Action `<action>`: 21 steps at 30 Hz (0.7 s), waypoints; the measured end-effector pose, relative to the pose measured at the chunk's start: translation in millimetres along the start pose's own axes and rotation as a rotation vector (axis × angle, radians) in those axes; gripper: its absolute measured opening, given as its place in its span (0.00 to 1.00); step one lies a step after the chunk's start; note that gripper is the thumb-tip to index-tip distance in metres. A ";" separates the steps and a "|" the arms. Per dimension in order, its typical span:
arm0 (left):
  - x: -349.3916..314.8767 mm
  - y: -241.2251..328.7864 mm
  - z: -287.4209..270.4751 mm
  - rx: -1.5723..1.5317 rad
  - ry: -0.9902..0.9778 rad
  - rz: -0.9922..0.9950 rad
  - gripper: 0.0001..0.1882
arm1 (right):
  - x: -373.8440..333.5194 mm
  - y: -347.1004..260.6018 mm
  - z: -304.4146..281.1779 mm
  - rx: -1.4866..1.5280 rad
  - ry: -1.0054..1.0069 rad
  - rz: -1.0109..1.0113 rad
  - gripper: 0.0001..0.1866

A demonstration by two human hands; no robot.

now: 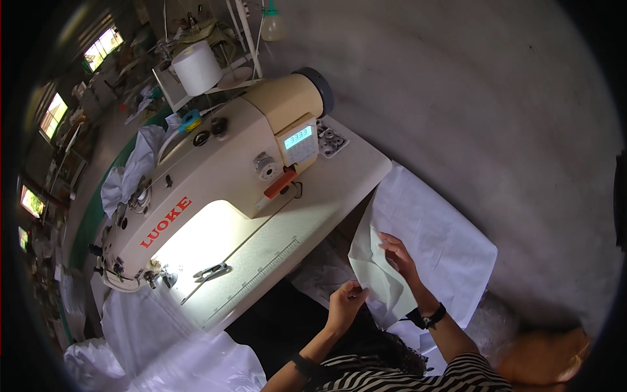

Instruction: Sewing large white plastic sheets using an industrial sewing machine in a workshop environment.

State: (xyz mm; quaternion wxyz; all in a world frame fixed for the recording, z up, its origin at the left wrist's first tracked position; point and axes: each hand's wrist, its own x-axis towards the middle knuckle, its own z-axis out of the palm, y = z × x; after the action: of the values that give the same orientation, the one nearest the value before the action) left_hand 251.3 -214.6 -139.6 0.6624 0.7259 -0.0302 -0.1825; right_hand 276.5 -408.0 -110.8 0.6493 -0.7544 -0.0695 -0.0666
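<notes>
To the right of the sewing machine table, a large white fabric sheet (441, 242) hangs with a folded front edge. My left hand (346, 306) is closed in a pinch at the near left edge of this fabric. Higher and to the right, my right hand (400, 258) lies against the folded part, its fingers partly bent and apart from the thumb. At left stands a cream sewing machine (215, 166) with its lamp lit. Small thread snips (212, 272) lie on its bed, close to the needle area. More white fabric (147, 326) drapes off the table below the needle.
A white thread cone (197, 68) stands on a rack behind the machine. Bobbins and small parts fill a tray (332, 140) at the table's far end. A grey wall (483, 117) rises at right. Clear plastic (493, 323) and an orange-brown bundle (548, 356) sit low at right.
</notes>
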 end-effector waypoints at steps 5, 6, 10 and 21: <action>-3.0 -1.6 -0.4 -0.068 0.008 -0.042 0.07 | -39.0 -51.4 -9.3 0.217 -0.071 0.158 0.39; -4.1 -2.2 -0.7 -0.079 0.019 -0.044 0.07 | -50.7 -59.7 -6.5 0.153 0.003 0.152 0.39; -3.7 -7.0 -5.4 -0.105 0.021 0.005 0.08 | -74.4 -72.3 -9.1 -0.447 -0.120 0.259 0.21; -13.7 27.1 -46.8 0.295 0.339 0.369 0.20 | -58.7 -55.1 -5.8 -0.575 -0.034 0.401 0.17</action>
State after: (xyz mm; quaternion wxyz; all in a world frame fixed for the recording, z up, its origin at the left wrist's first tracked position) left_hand 258.2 -169.5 -107.6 0.5673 0.8168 -0.0770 0.0714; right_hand 208.3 -406.7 -67.6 0.4093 -0.9060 0.0909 0.0579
